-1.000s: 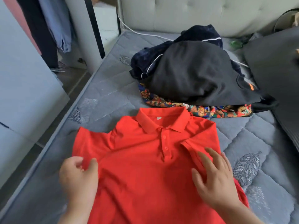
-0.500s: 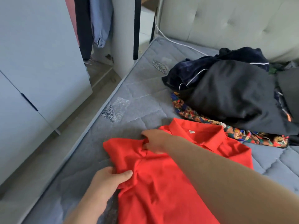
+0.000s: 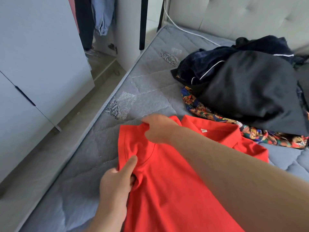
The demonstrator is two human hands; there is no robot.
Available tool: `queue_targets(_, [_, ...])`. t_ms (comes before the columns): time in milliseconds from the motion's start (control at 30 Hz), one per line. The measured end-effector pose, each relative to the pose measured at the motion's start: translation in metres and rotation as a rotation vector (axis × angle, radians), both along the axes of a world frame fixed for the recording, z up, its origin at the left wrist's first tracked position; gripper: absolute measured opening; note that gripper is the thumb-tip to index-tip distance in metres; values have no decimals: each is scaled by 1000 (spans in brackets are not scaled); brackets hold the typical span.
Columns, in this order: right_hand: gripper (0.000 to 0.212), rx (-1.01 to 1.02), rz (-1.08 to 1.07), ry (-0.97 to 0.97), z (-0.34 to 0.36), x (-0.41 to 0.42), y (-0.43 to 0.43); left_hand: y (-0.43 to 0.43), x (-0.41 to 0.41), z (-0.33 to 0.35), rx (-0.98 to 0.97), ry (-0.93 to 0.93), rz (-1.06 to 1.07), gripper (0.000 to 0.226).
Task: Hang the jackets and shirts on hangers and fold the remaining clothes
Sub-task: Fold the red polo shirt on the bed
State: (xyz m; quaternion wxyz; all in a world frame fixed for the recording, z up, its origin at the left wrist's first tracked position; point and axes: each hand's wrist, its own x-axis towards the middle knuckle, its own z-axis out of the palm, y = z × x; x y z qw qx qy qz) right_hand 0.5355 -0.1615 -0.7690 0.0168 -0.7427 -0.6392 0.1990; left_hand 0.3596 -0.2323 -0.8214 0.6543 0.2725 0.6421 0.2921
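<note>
left hand (image 3: 115,186): nearest the camera, at the left side of the red polo shirt (image 3: 175,190); the grip is clenched on the bunched sleeve fabric, thumb laid on top, the other fingers tucked under the cloth.
red polo shirt: lies front-up on the mattress (image 3: 147,91), close to the mattress's left edge; the left sleeve is gathered inward between the two hands, and the lower hem runs out of view at the bottom.
right hand (image 3: 158,128): the forearm crosses over the shirt from the lower right; the grip pinches the fabric at the left shoulder, just beside the collar (image 3: 217,133), fingers curled.
collar: spread open, with a small white label showing inside.
patterned garment (image 3: 192,104): many-coloured print, just beyond the collar, mostly under the dark pile.
black garment (image 3: 247,91): heaped on top of the patterned one.
navy garment (image 3: 200,67): white piping, behind and partly under the black one.
wardrobe door (image 3: 41,47): pale, left of the bed, across a strip of floor (image 3: 50,156).
hanging clothes (image 3: 102,17): blue and dark pieces, far left.
headboard (image 3: 234,14): tufted, pale, at the far end; a white cable (image 3: 184,30) runs along its foot.
</note>
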Motion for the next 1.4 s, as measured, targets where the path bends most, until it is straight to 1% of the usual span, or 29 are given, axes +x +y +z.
queue_targets(67, [16, -45, -18, 127, 0, -10, 11, -5, 11, -1, 59, 123, 14, 35])
queue_targets(100, [15, -90, -40, 144, -2, -14, 15, -6, 17, -1, 91, 211, 51, 31])
queue_targets(167, [22, -165, -72, 133, -7, -15, 17, -9, 25, 1, 124, 365, 90, 39])
queue_targets(233, [20, -180, -118, 220, -12, -12, 15, -11, 27, -3, 123, 433, 11, 40])
queue_targets(300, [11, -174, -247, 523, -10, -8, 10, -11, 26, -9, 73, 421, -44, 29])
queue_targets(367, [13, -184, -389, 890, 0, 0, 5, -4, 22, -10, -2, 289, 13, 17])
queue_targets(400, [15, -193, -409, 1012, 5, 6, 2, 3, 17, -8, -3, 222, 56, 15])
queue_targets(433, [16, -192, -421, 1124, 10, 13, -3, 9, 12, -3, 36, 201, 90, 21])
queue_targets(467, [19, -171, -435, 1231, 14, 21, -9, 15, 8, 2, 159, 219, 95, 23])
queue_targets(533, [25, -122, -492, 1413, 16, 36, -30, 10, 1, 10, 574, 517, -83, 23])
queue_targets(567, [27, -97, -518, 1405, 14, 44, -43, -1, 0, 13, 802, 664, -204, 19])
queue_targets(600, [30, -94, -541, 1320, 9, 51, -57, -15, 0, 15, 978, 735, -349, 12])
queue_targets(633, [33, -123, -571, 1180, 3, 59, -70, -29, 0, 13, 1092, 776, -493, 16])
queue_targets(700, [26, -194, -655, 930, -5, 70, -86, -51, -5, 0, 1253, 778, -748, 34])
queue_targets(767, [14, -189, -790, 962, -8, 73, -87, -60, -12, -10, 1347, 770, -832, 39])
queue_targets(833, [10, -159, -913, 1027, -9, 67, -80, -67, -16, -16, 1268, 678, -738, 38])
queue_targets(867, [17, -138, -915, 975, -12, 63, -76, -72, -16, -15, 1199, 611, -624, 33])
queue_targets(933, [40, -90, -794, 731, -14, 56, -66, -75, -13, -9, 980, 512, -404, 13])
queue_targets(967, [46, -91, -678, 574, -12, 52, -62, -73, -10, -4, 816, 519, -331, 5])
queue_targets(1000, [48, -118, -553, 432, -11, 48, -57, -68, -6, 2, 610, 532, -303, 15])
queue_targets(1033, [49, -164, -450, 321, -10, 46, -51, -60, -2, 6, 385, 480, -293, 21])
queue_targets(1100, [48, -257, -336, 210, -9, 44, -44, -46, 4, 15, 20, 224, -199, 24])
queue_targets(1133, [45, -265, -340, 243, -9, 45, -41, -39, 7, 18, -107, 111, -150, 25])
queue_targets(1167, [42, -248, -409, 367, -11, 47, -39, -34, 10, 20, -188, 46, -122, 26])
queue_targets(1233, [33, -208, -690, 866, -14, 48, -38, -26, 20, 22, -250, -19, -61, 20])
queue_targets(1300, [11, -125, -890, 1327, -13, 48, -35, -19, 22, 20, -238, -143, 80, 10])
queue_targets(1333, [8, -71, -932, 1439, -13, 49, -34, -16, 21, 17, -220, -200, 147, 6])
queue_targets(1367, [11, -38, -938, 1480, -13, 49, -35, -14, 18, 15, -206, -227, 189, 7])
queue_targets(1400, [9, -33, -913, 1441, -15, 50, -37, -14, 15, 13, -197, -233, 214, 11])
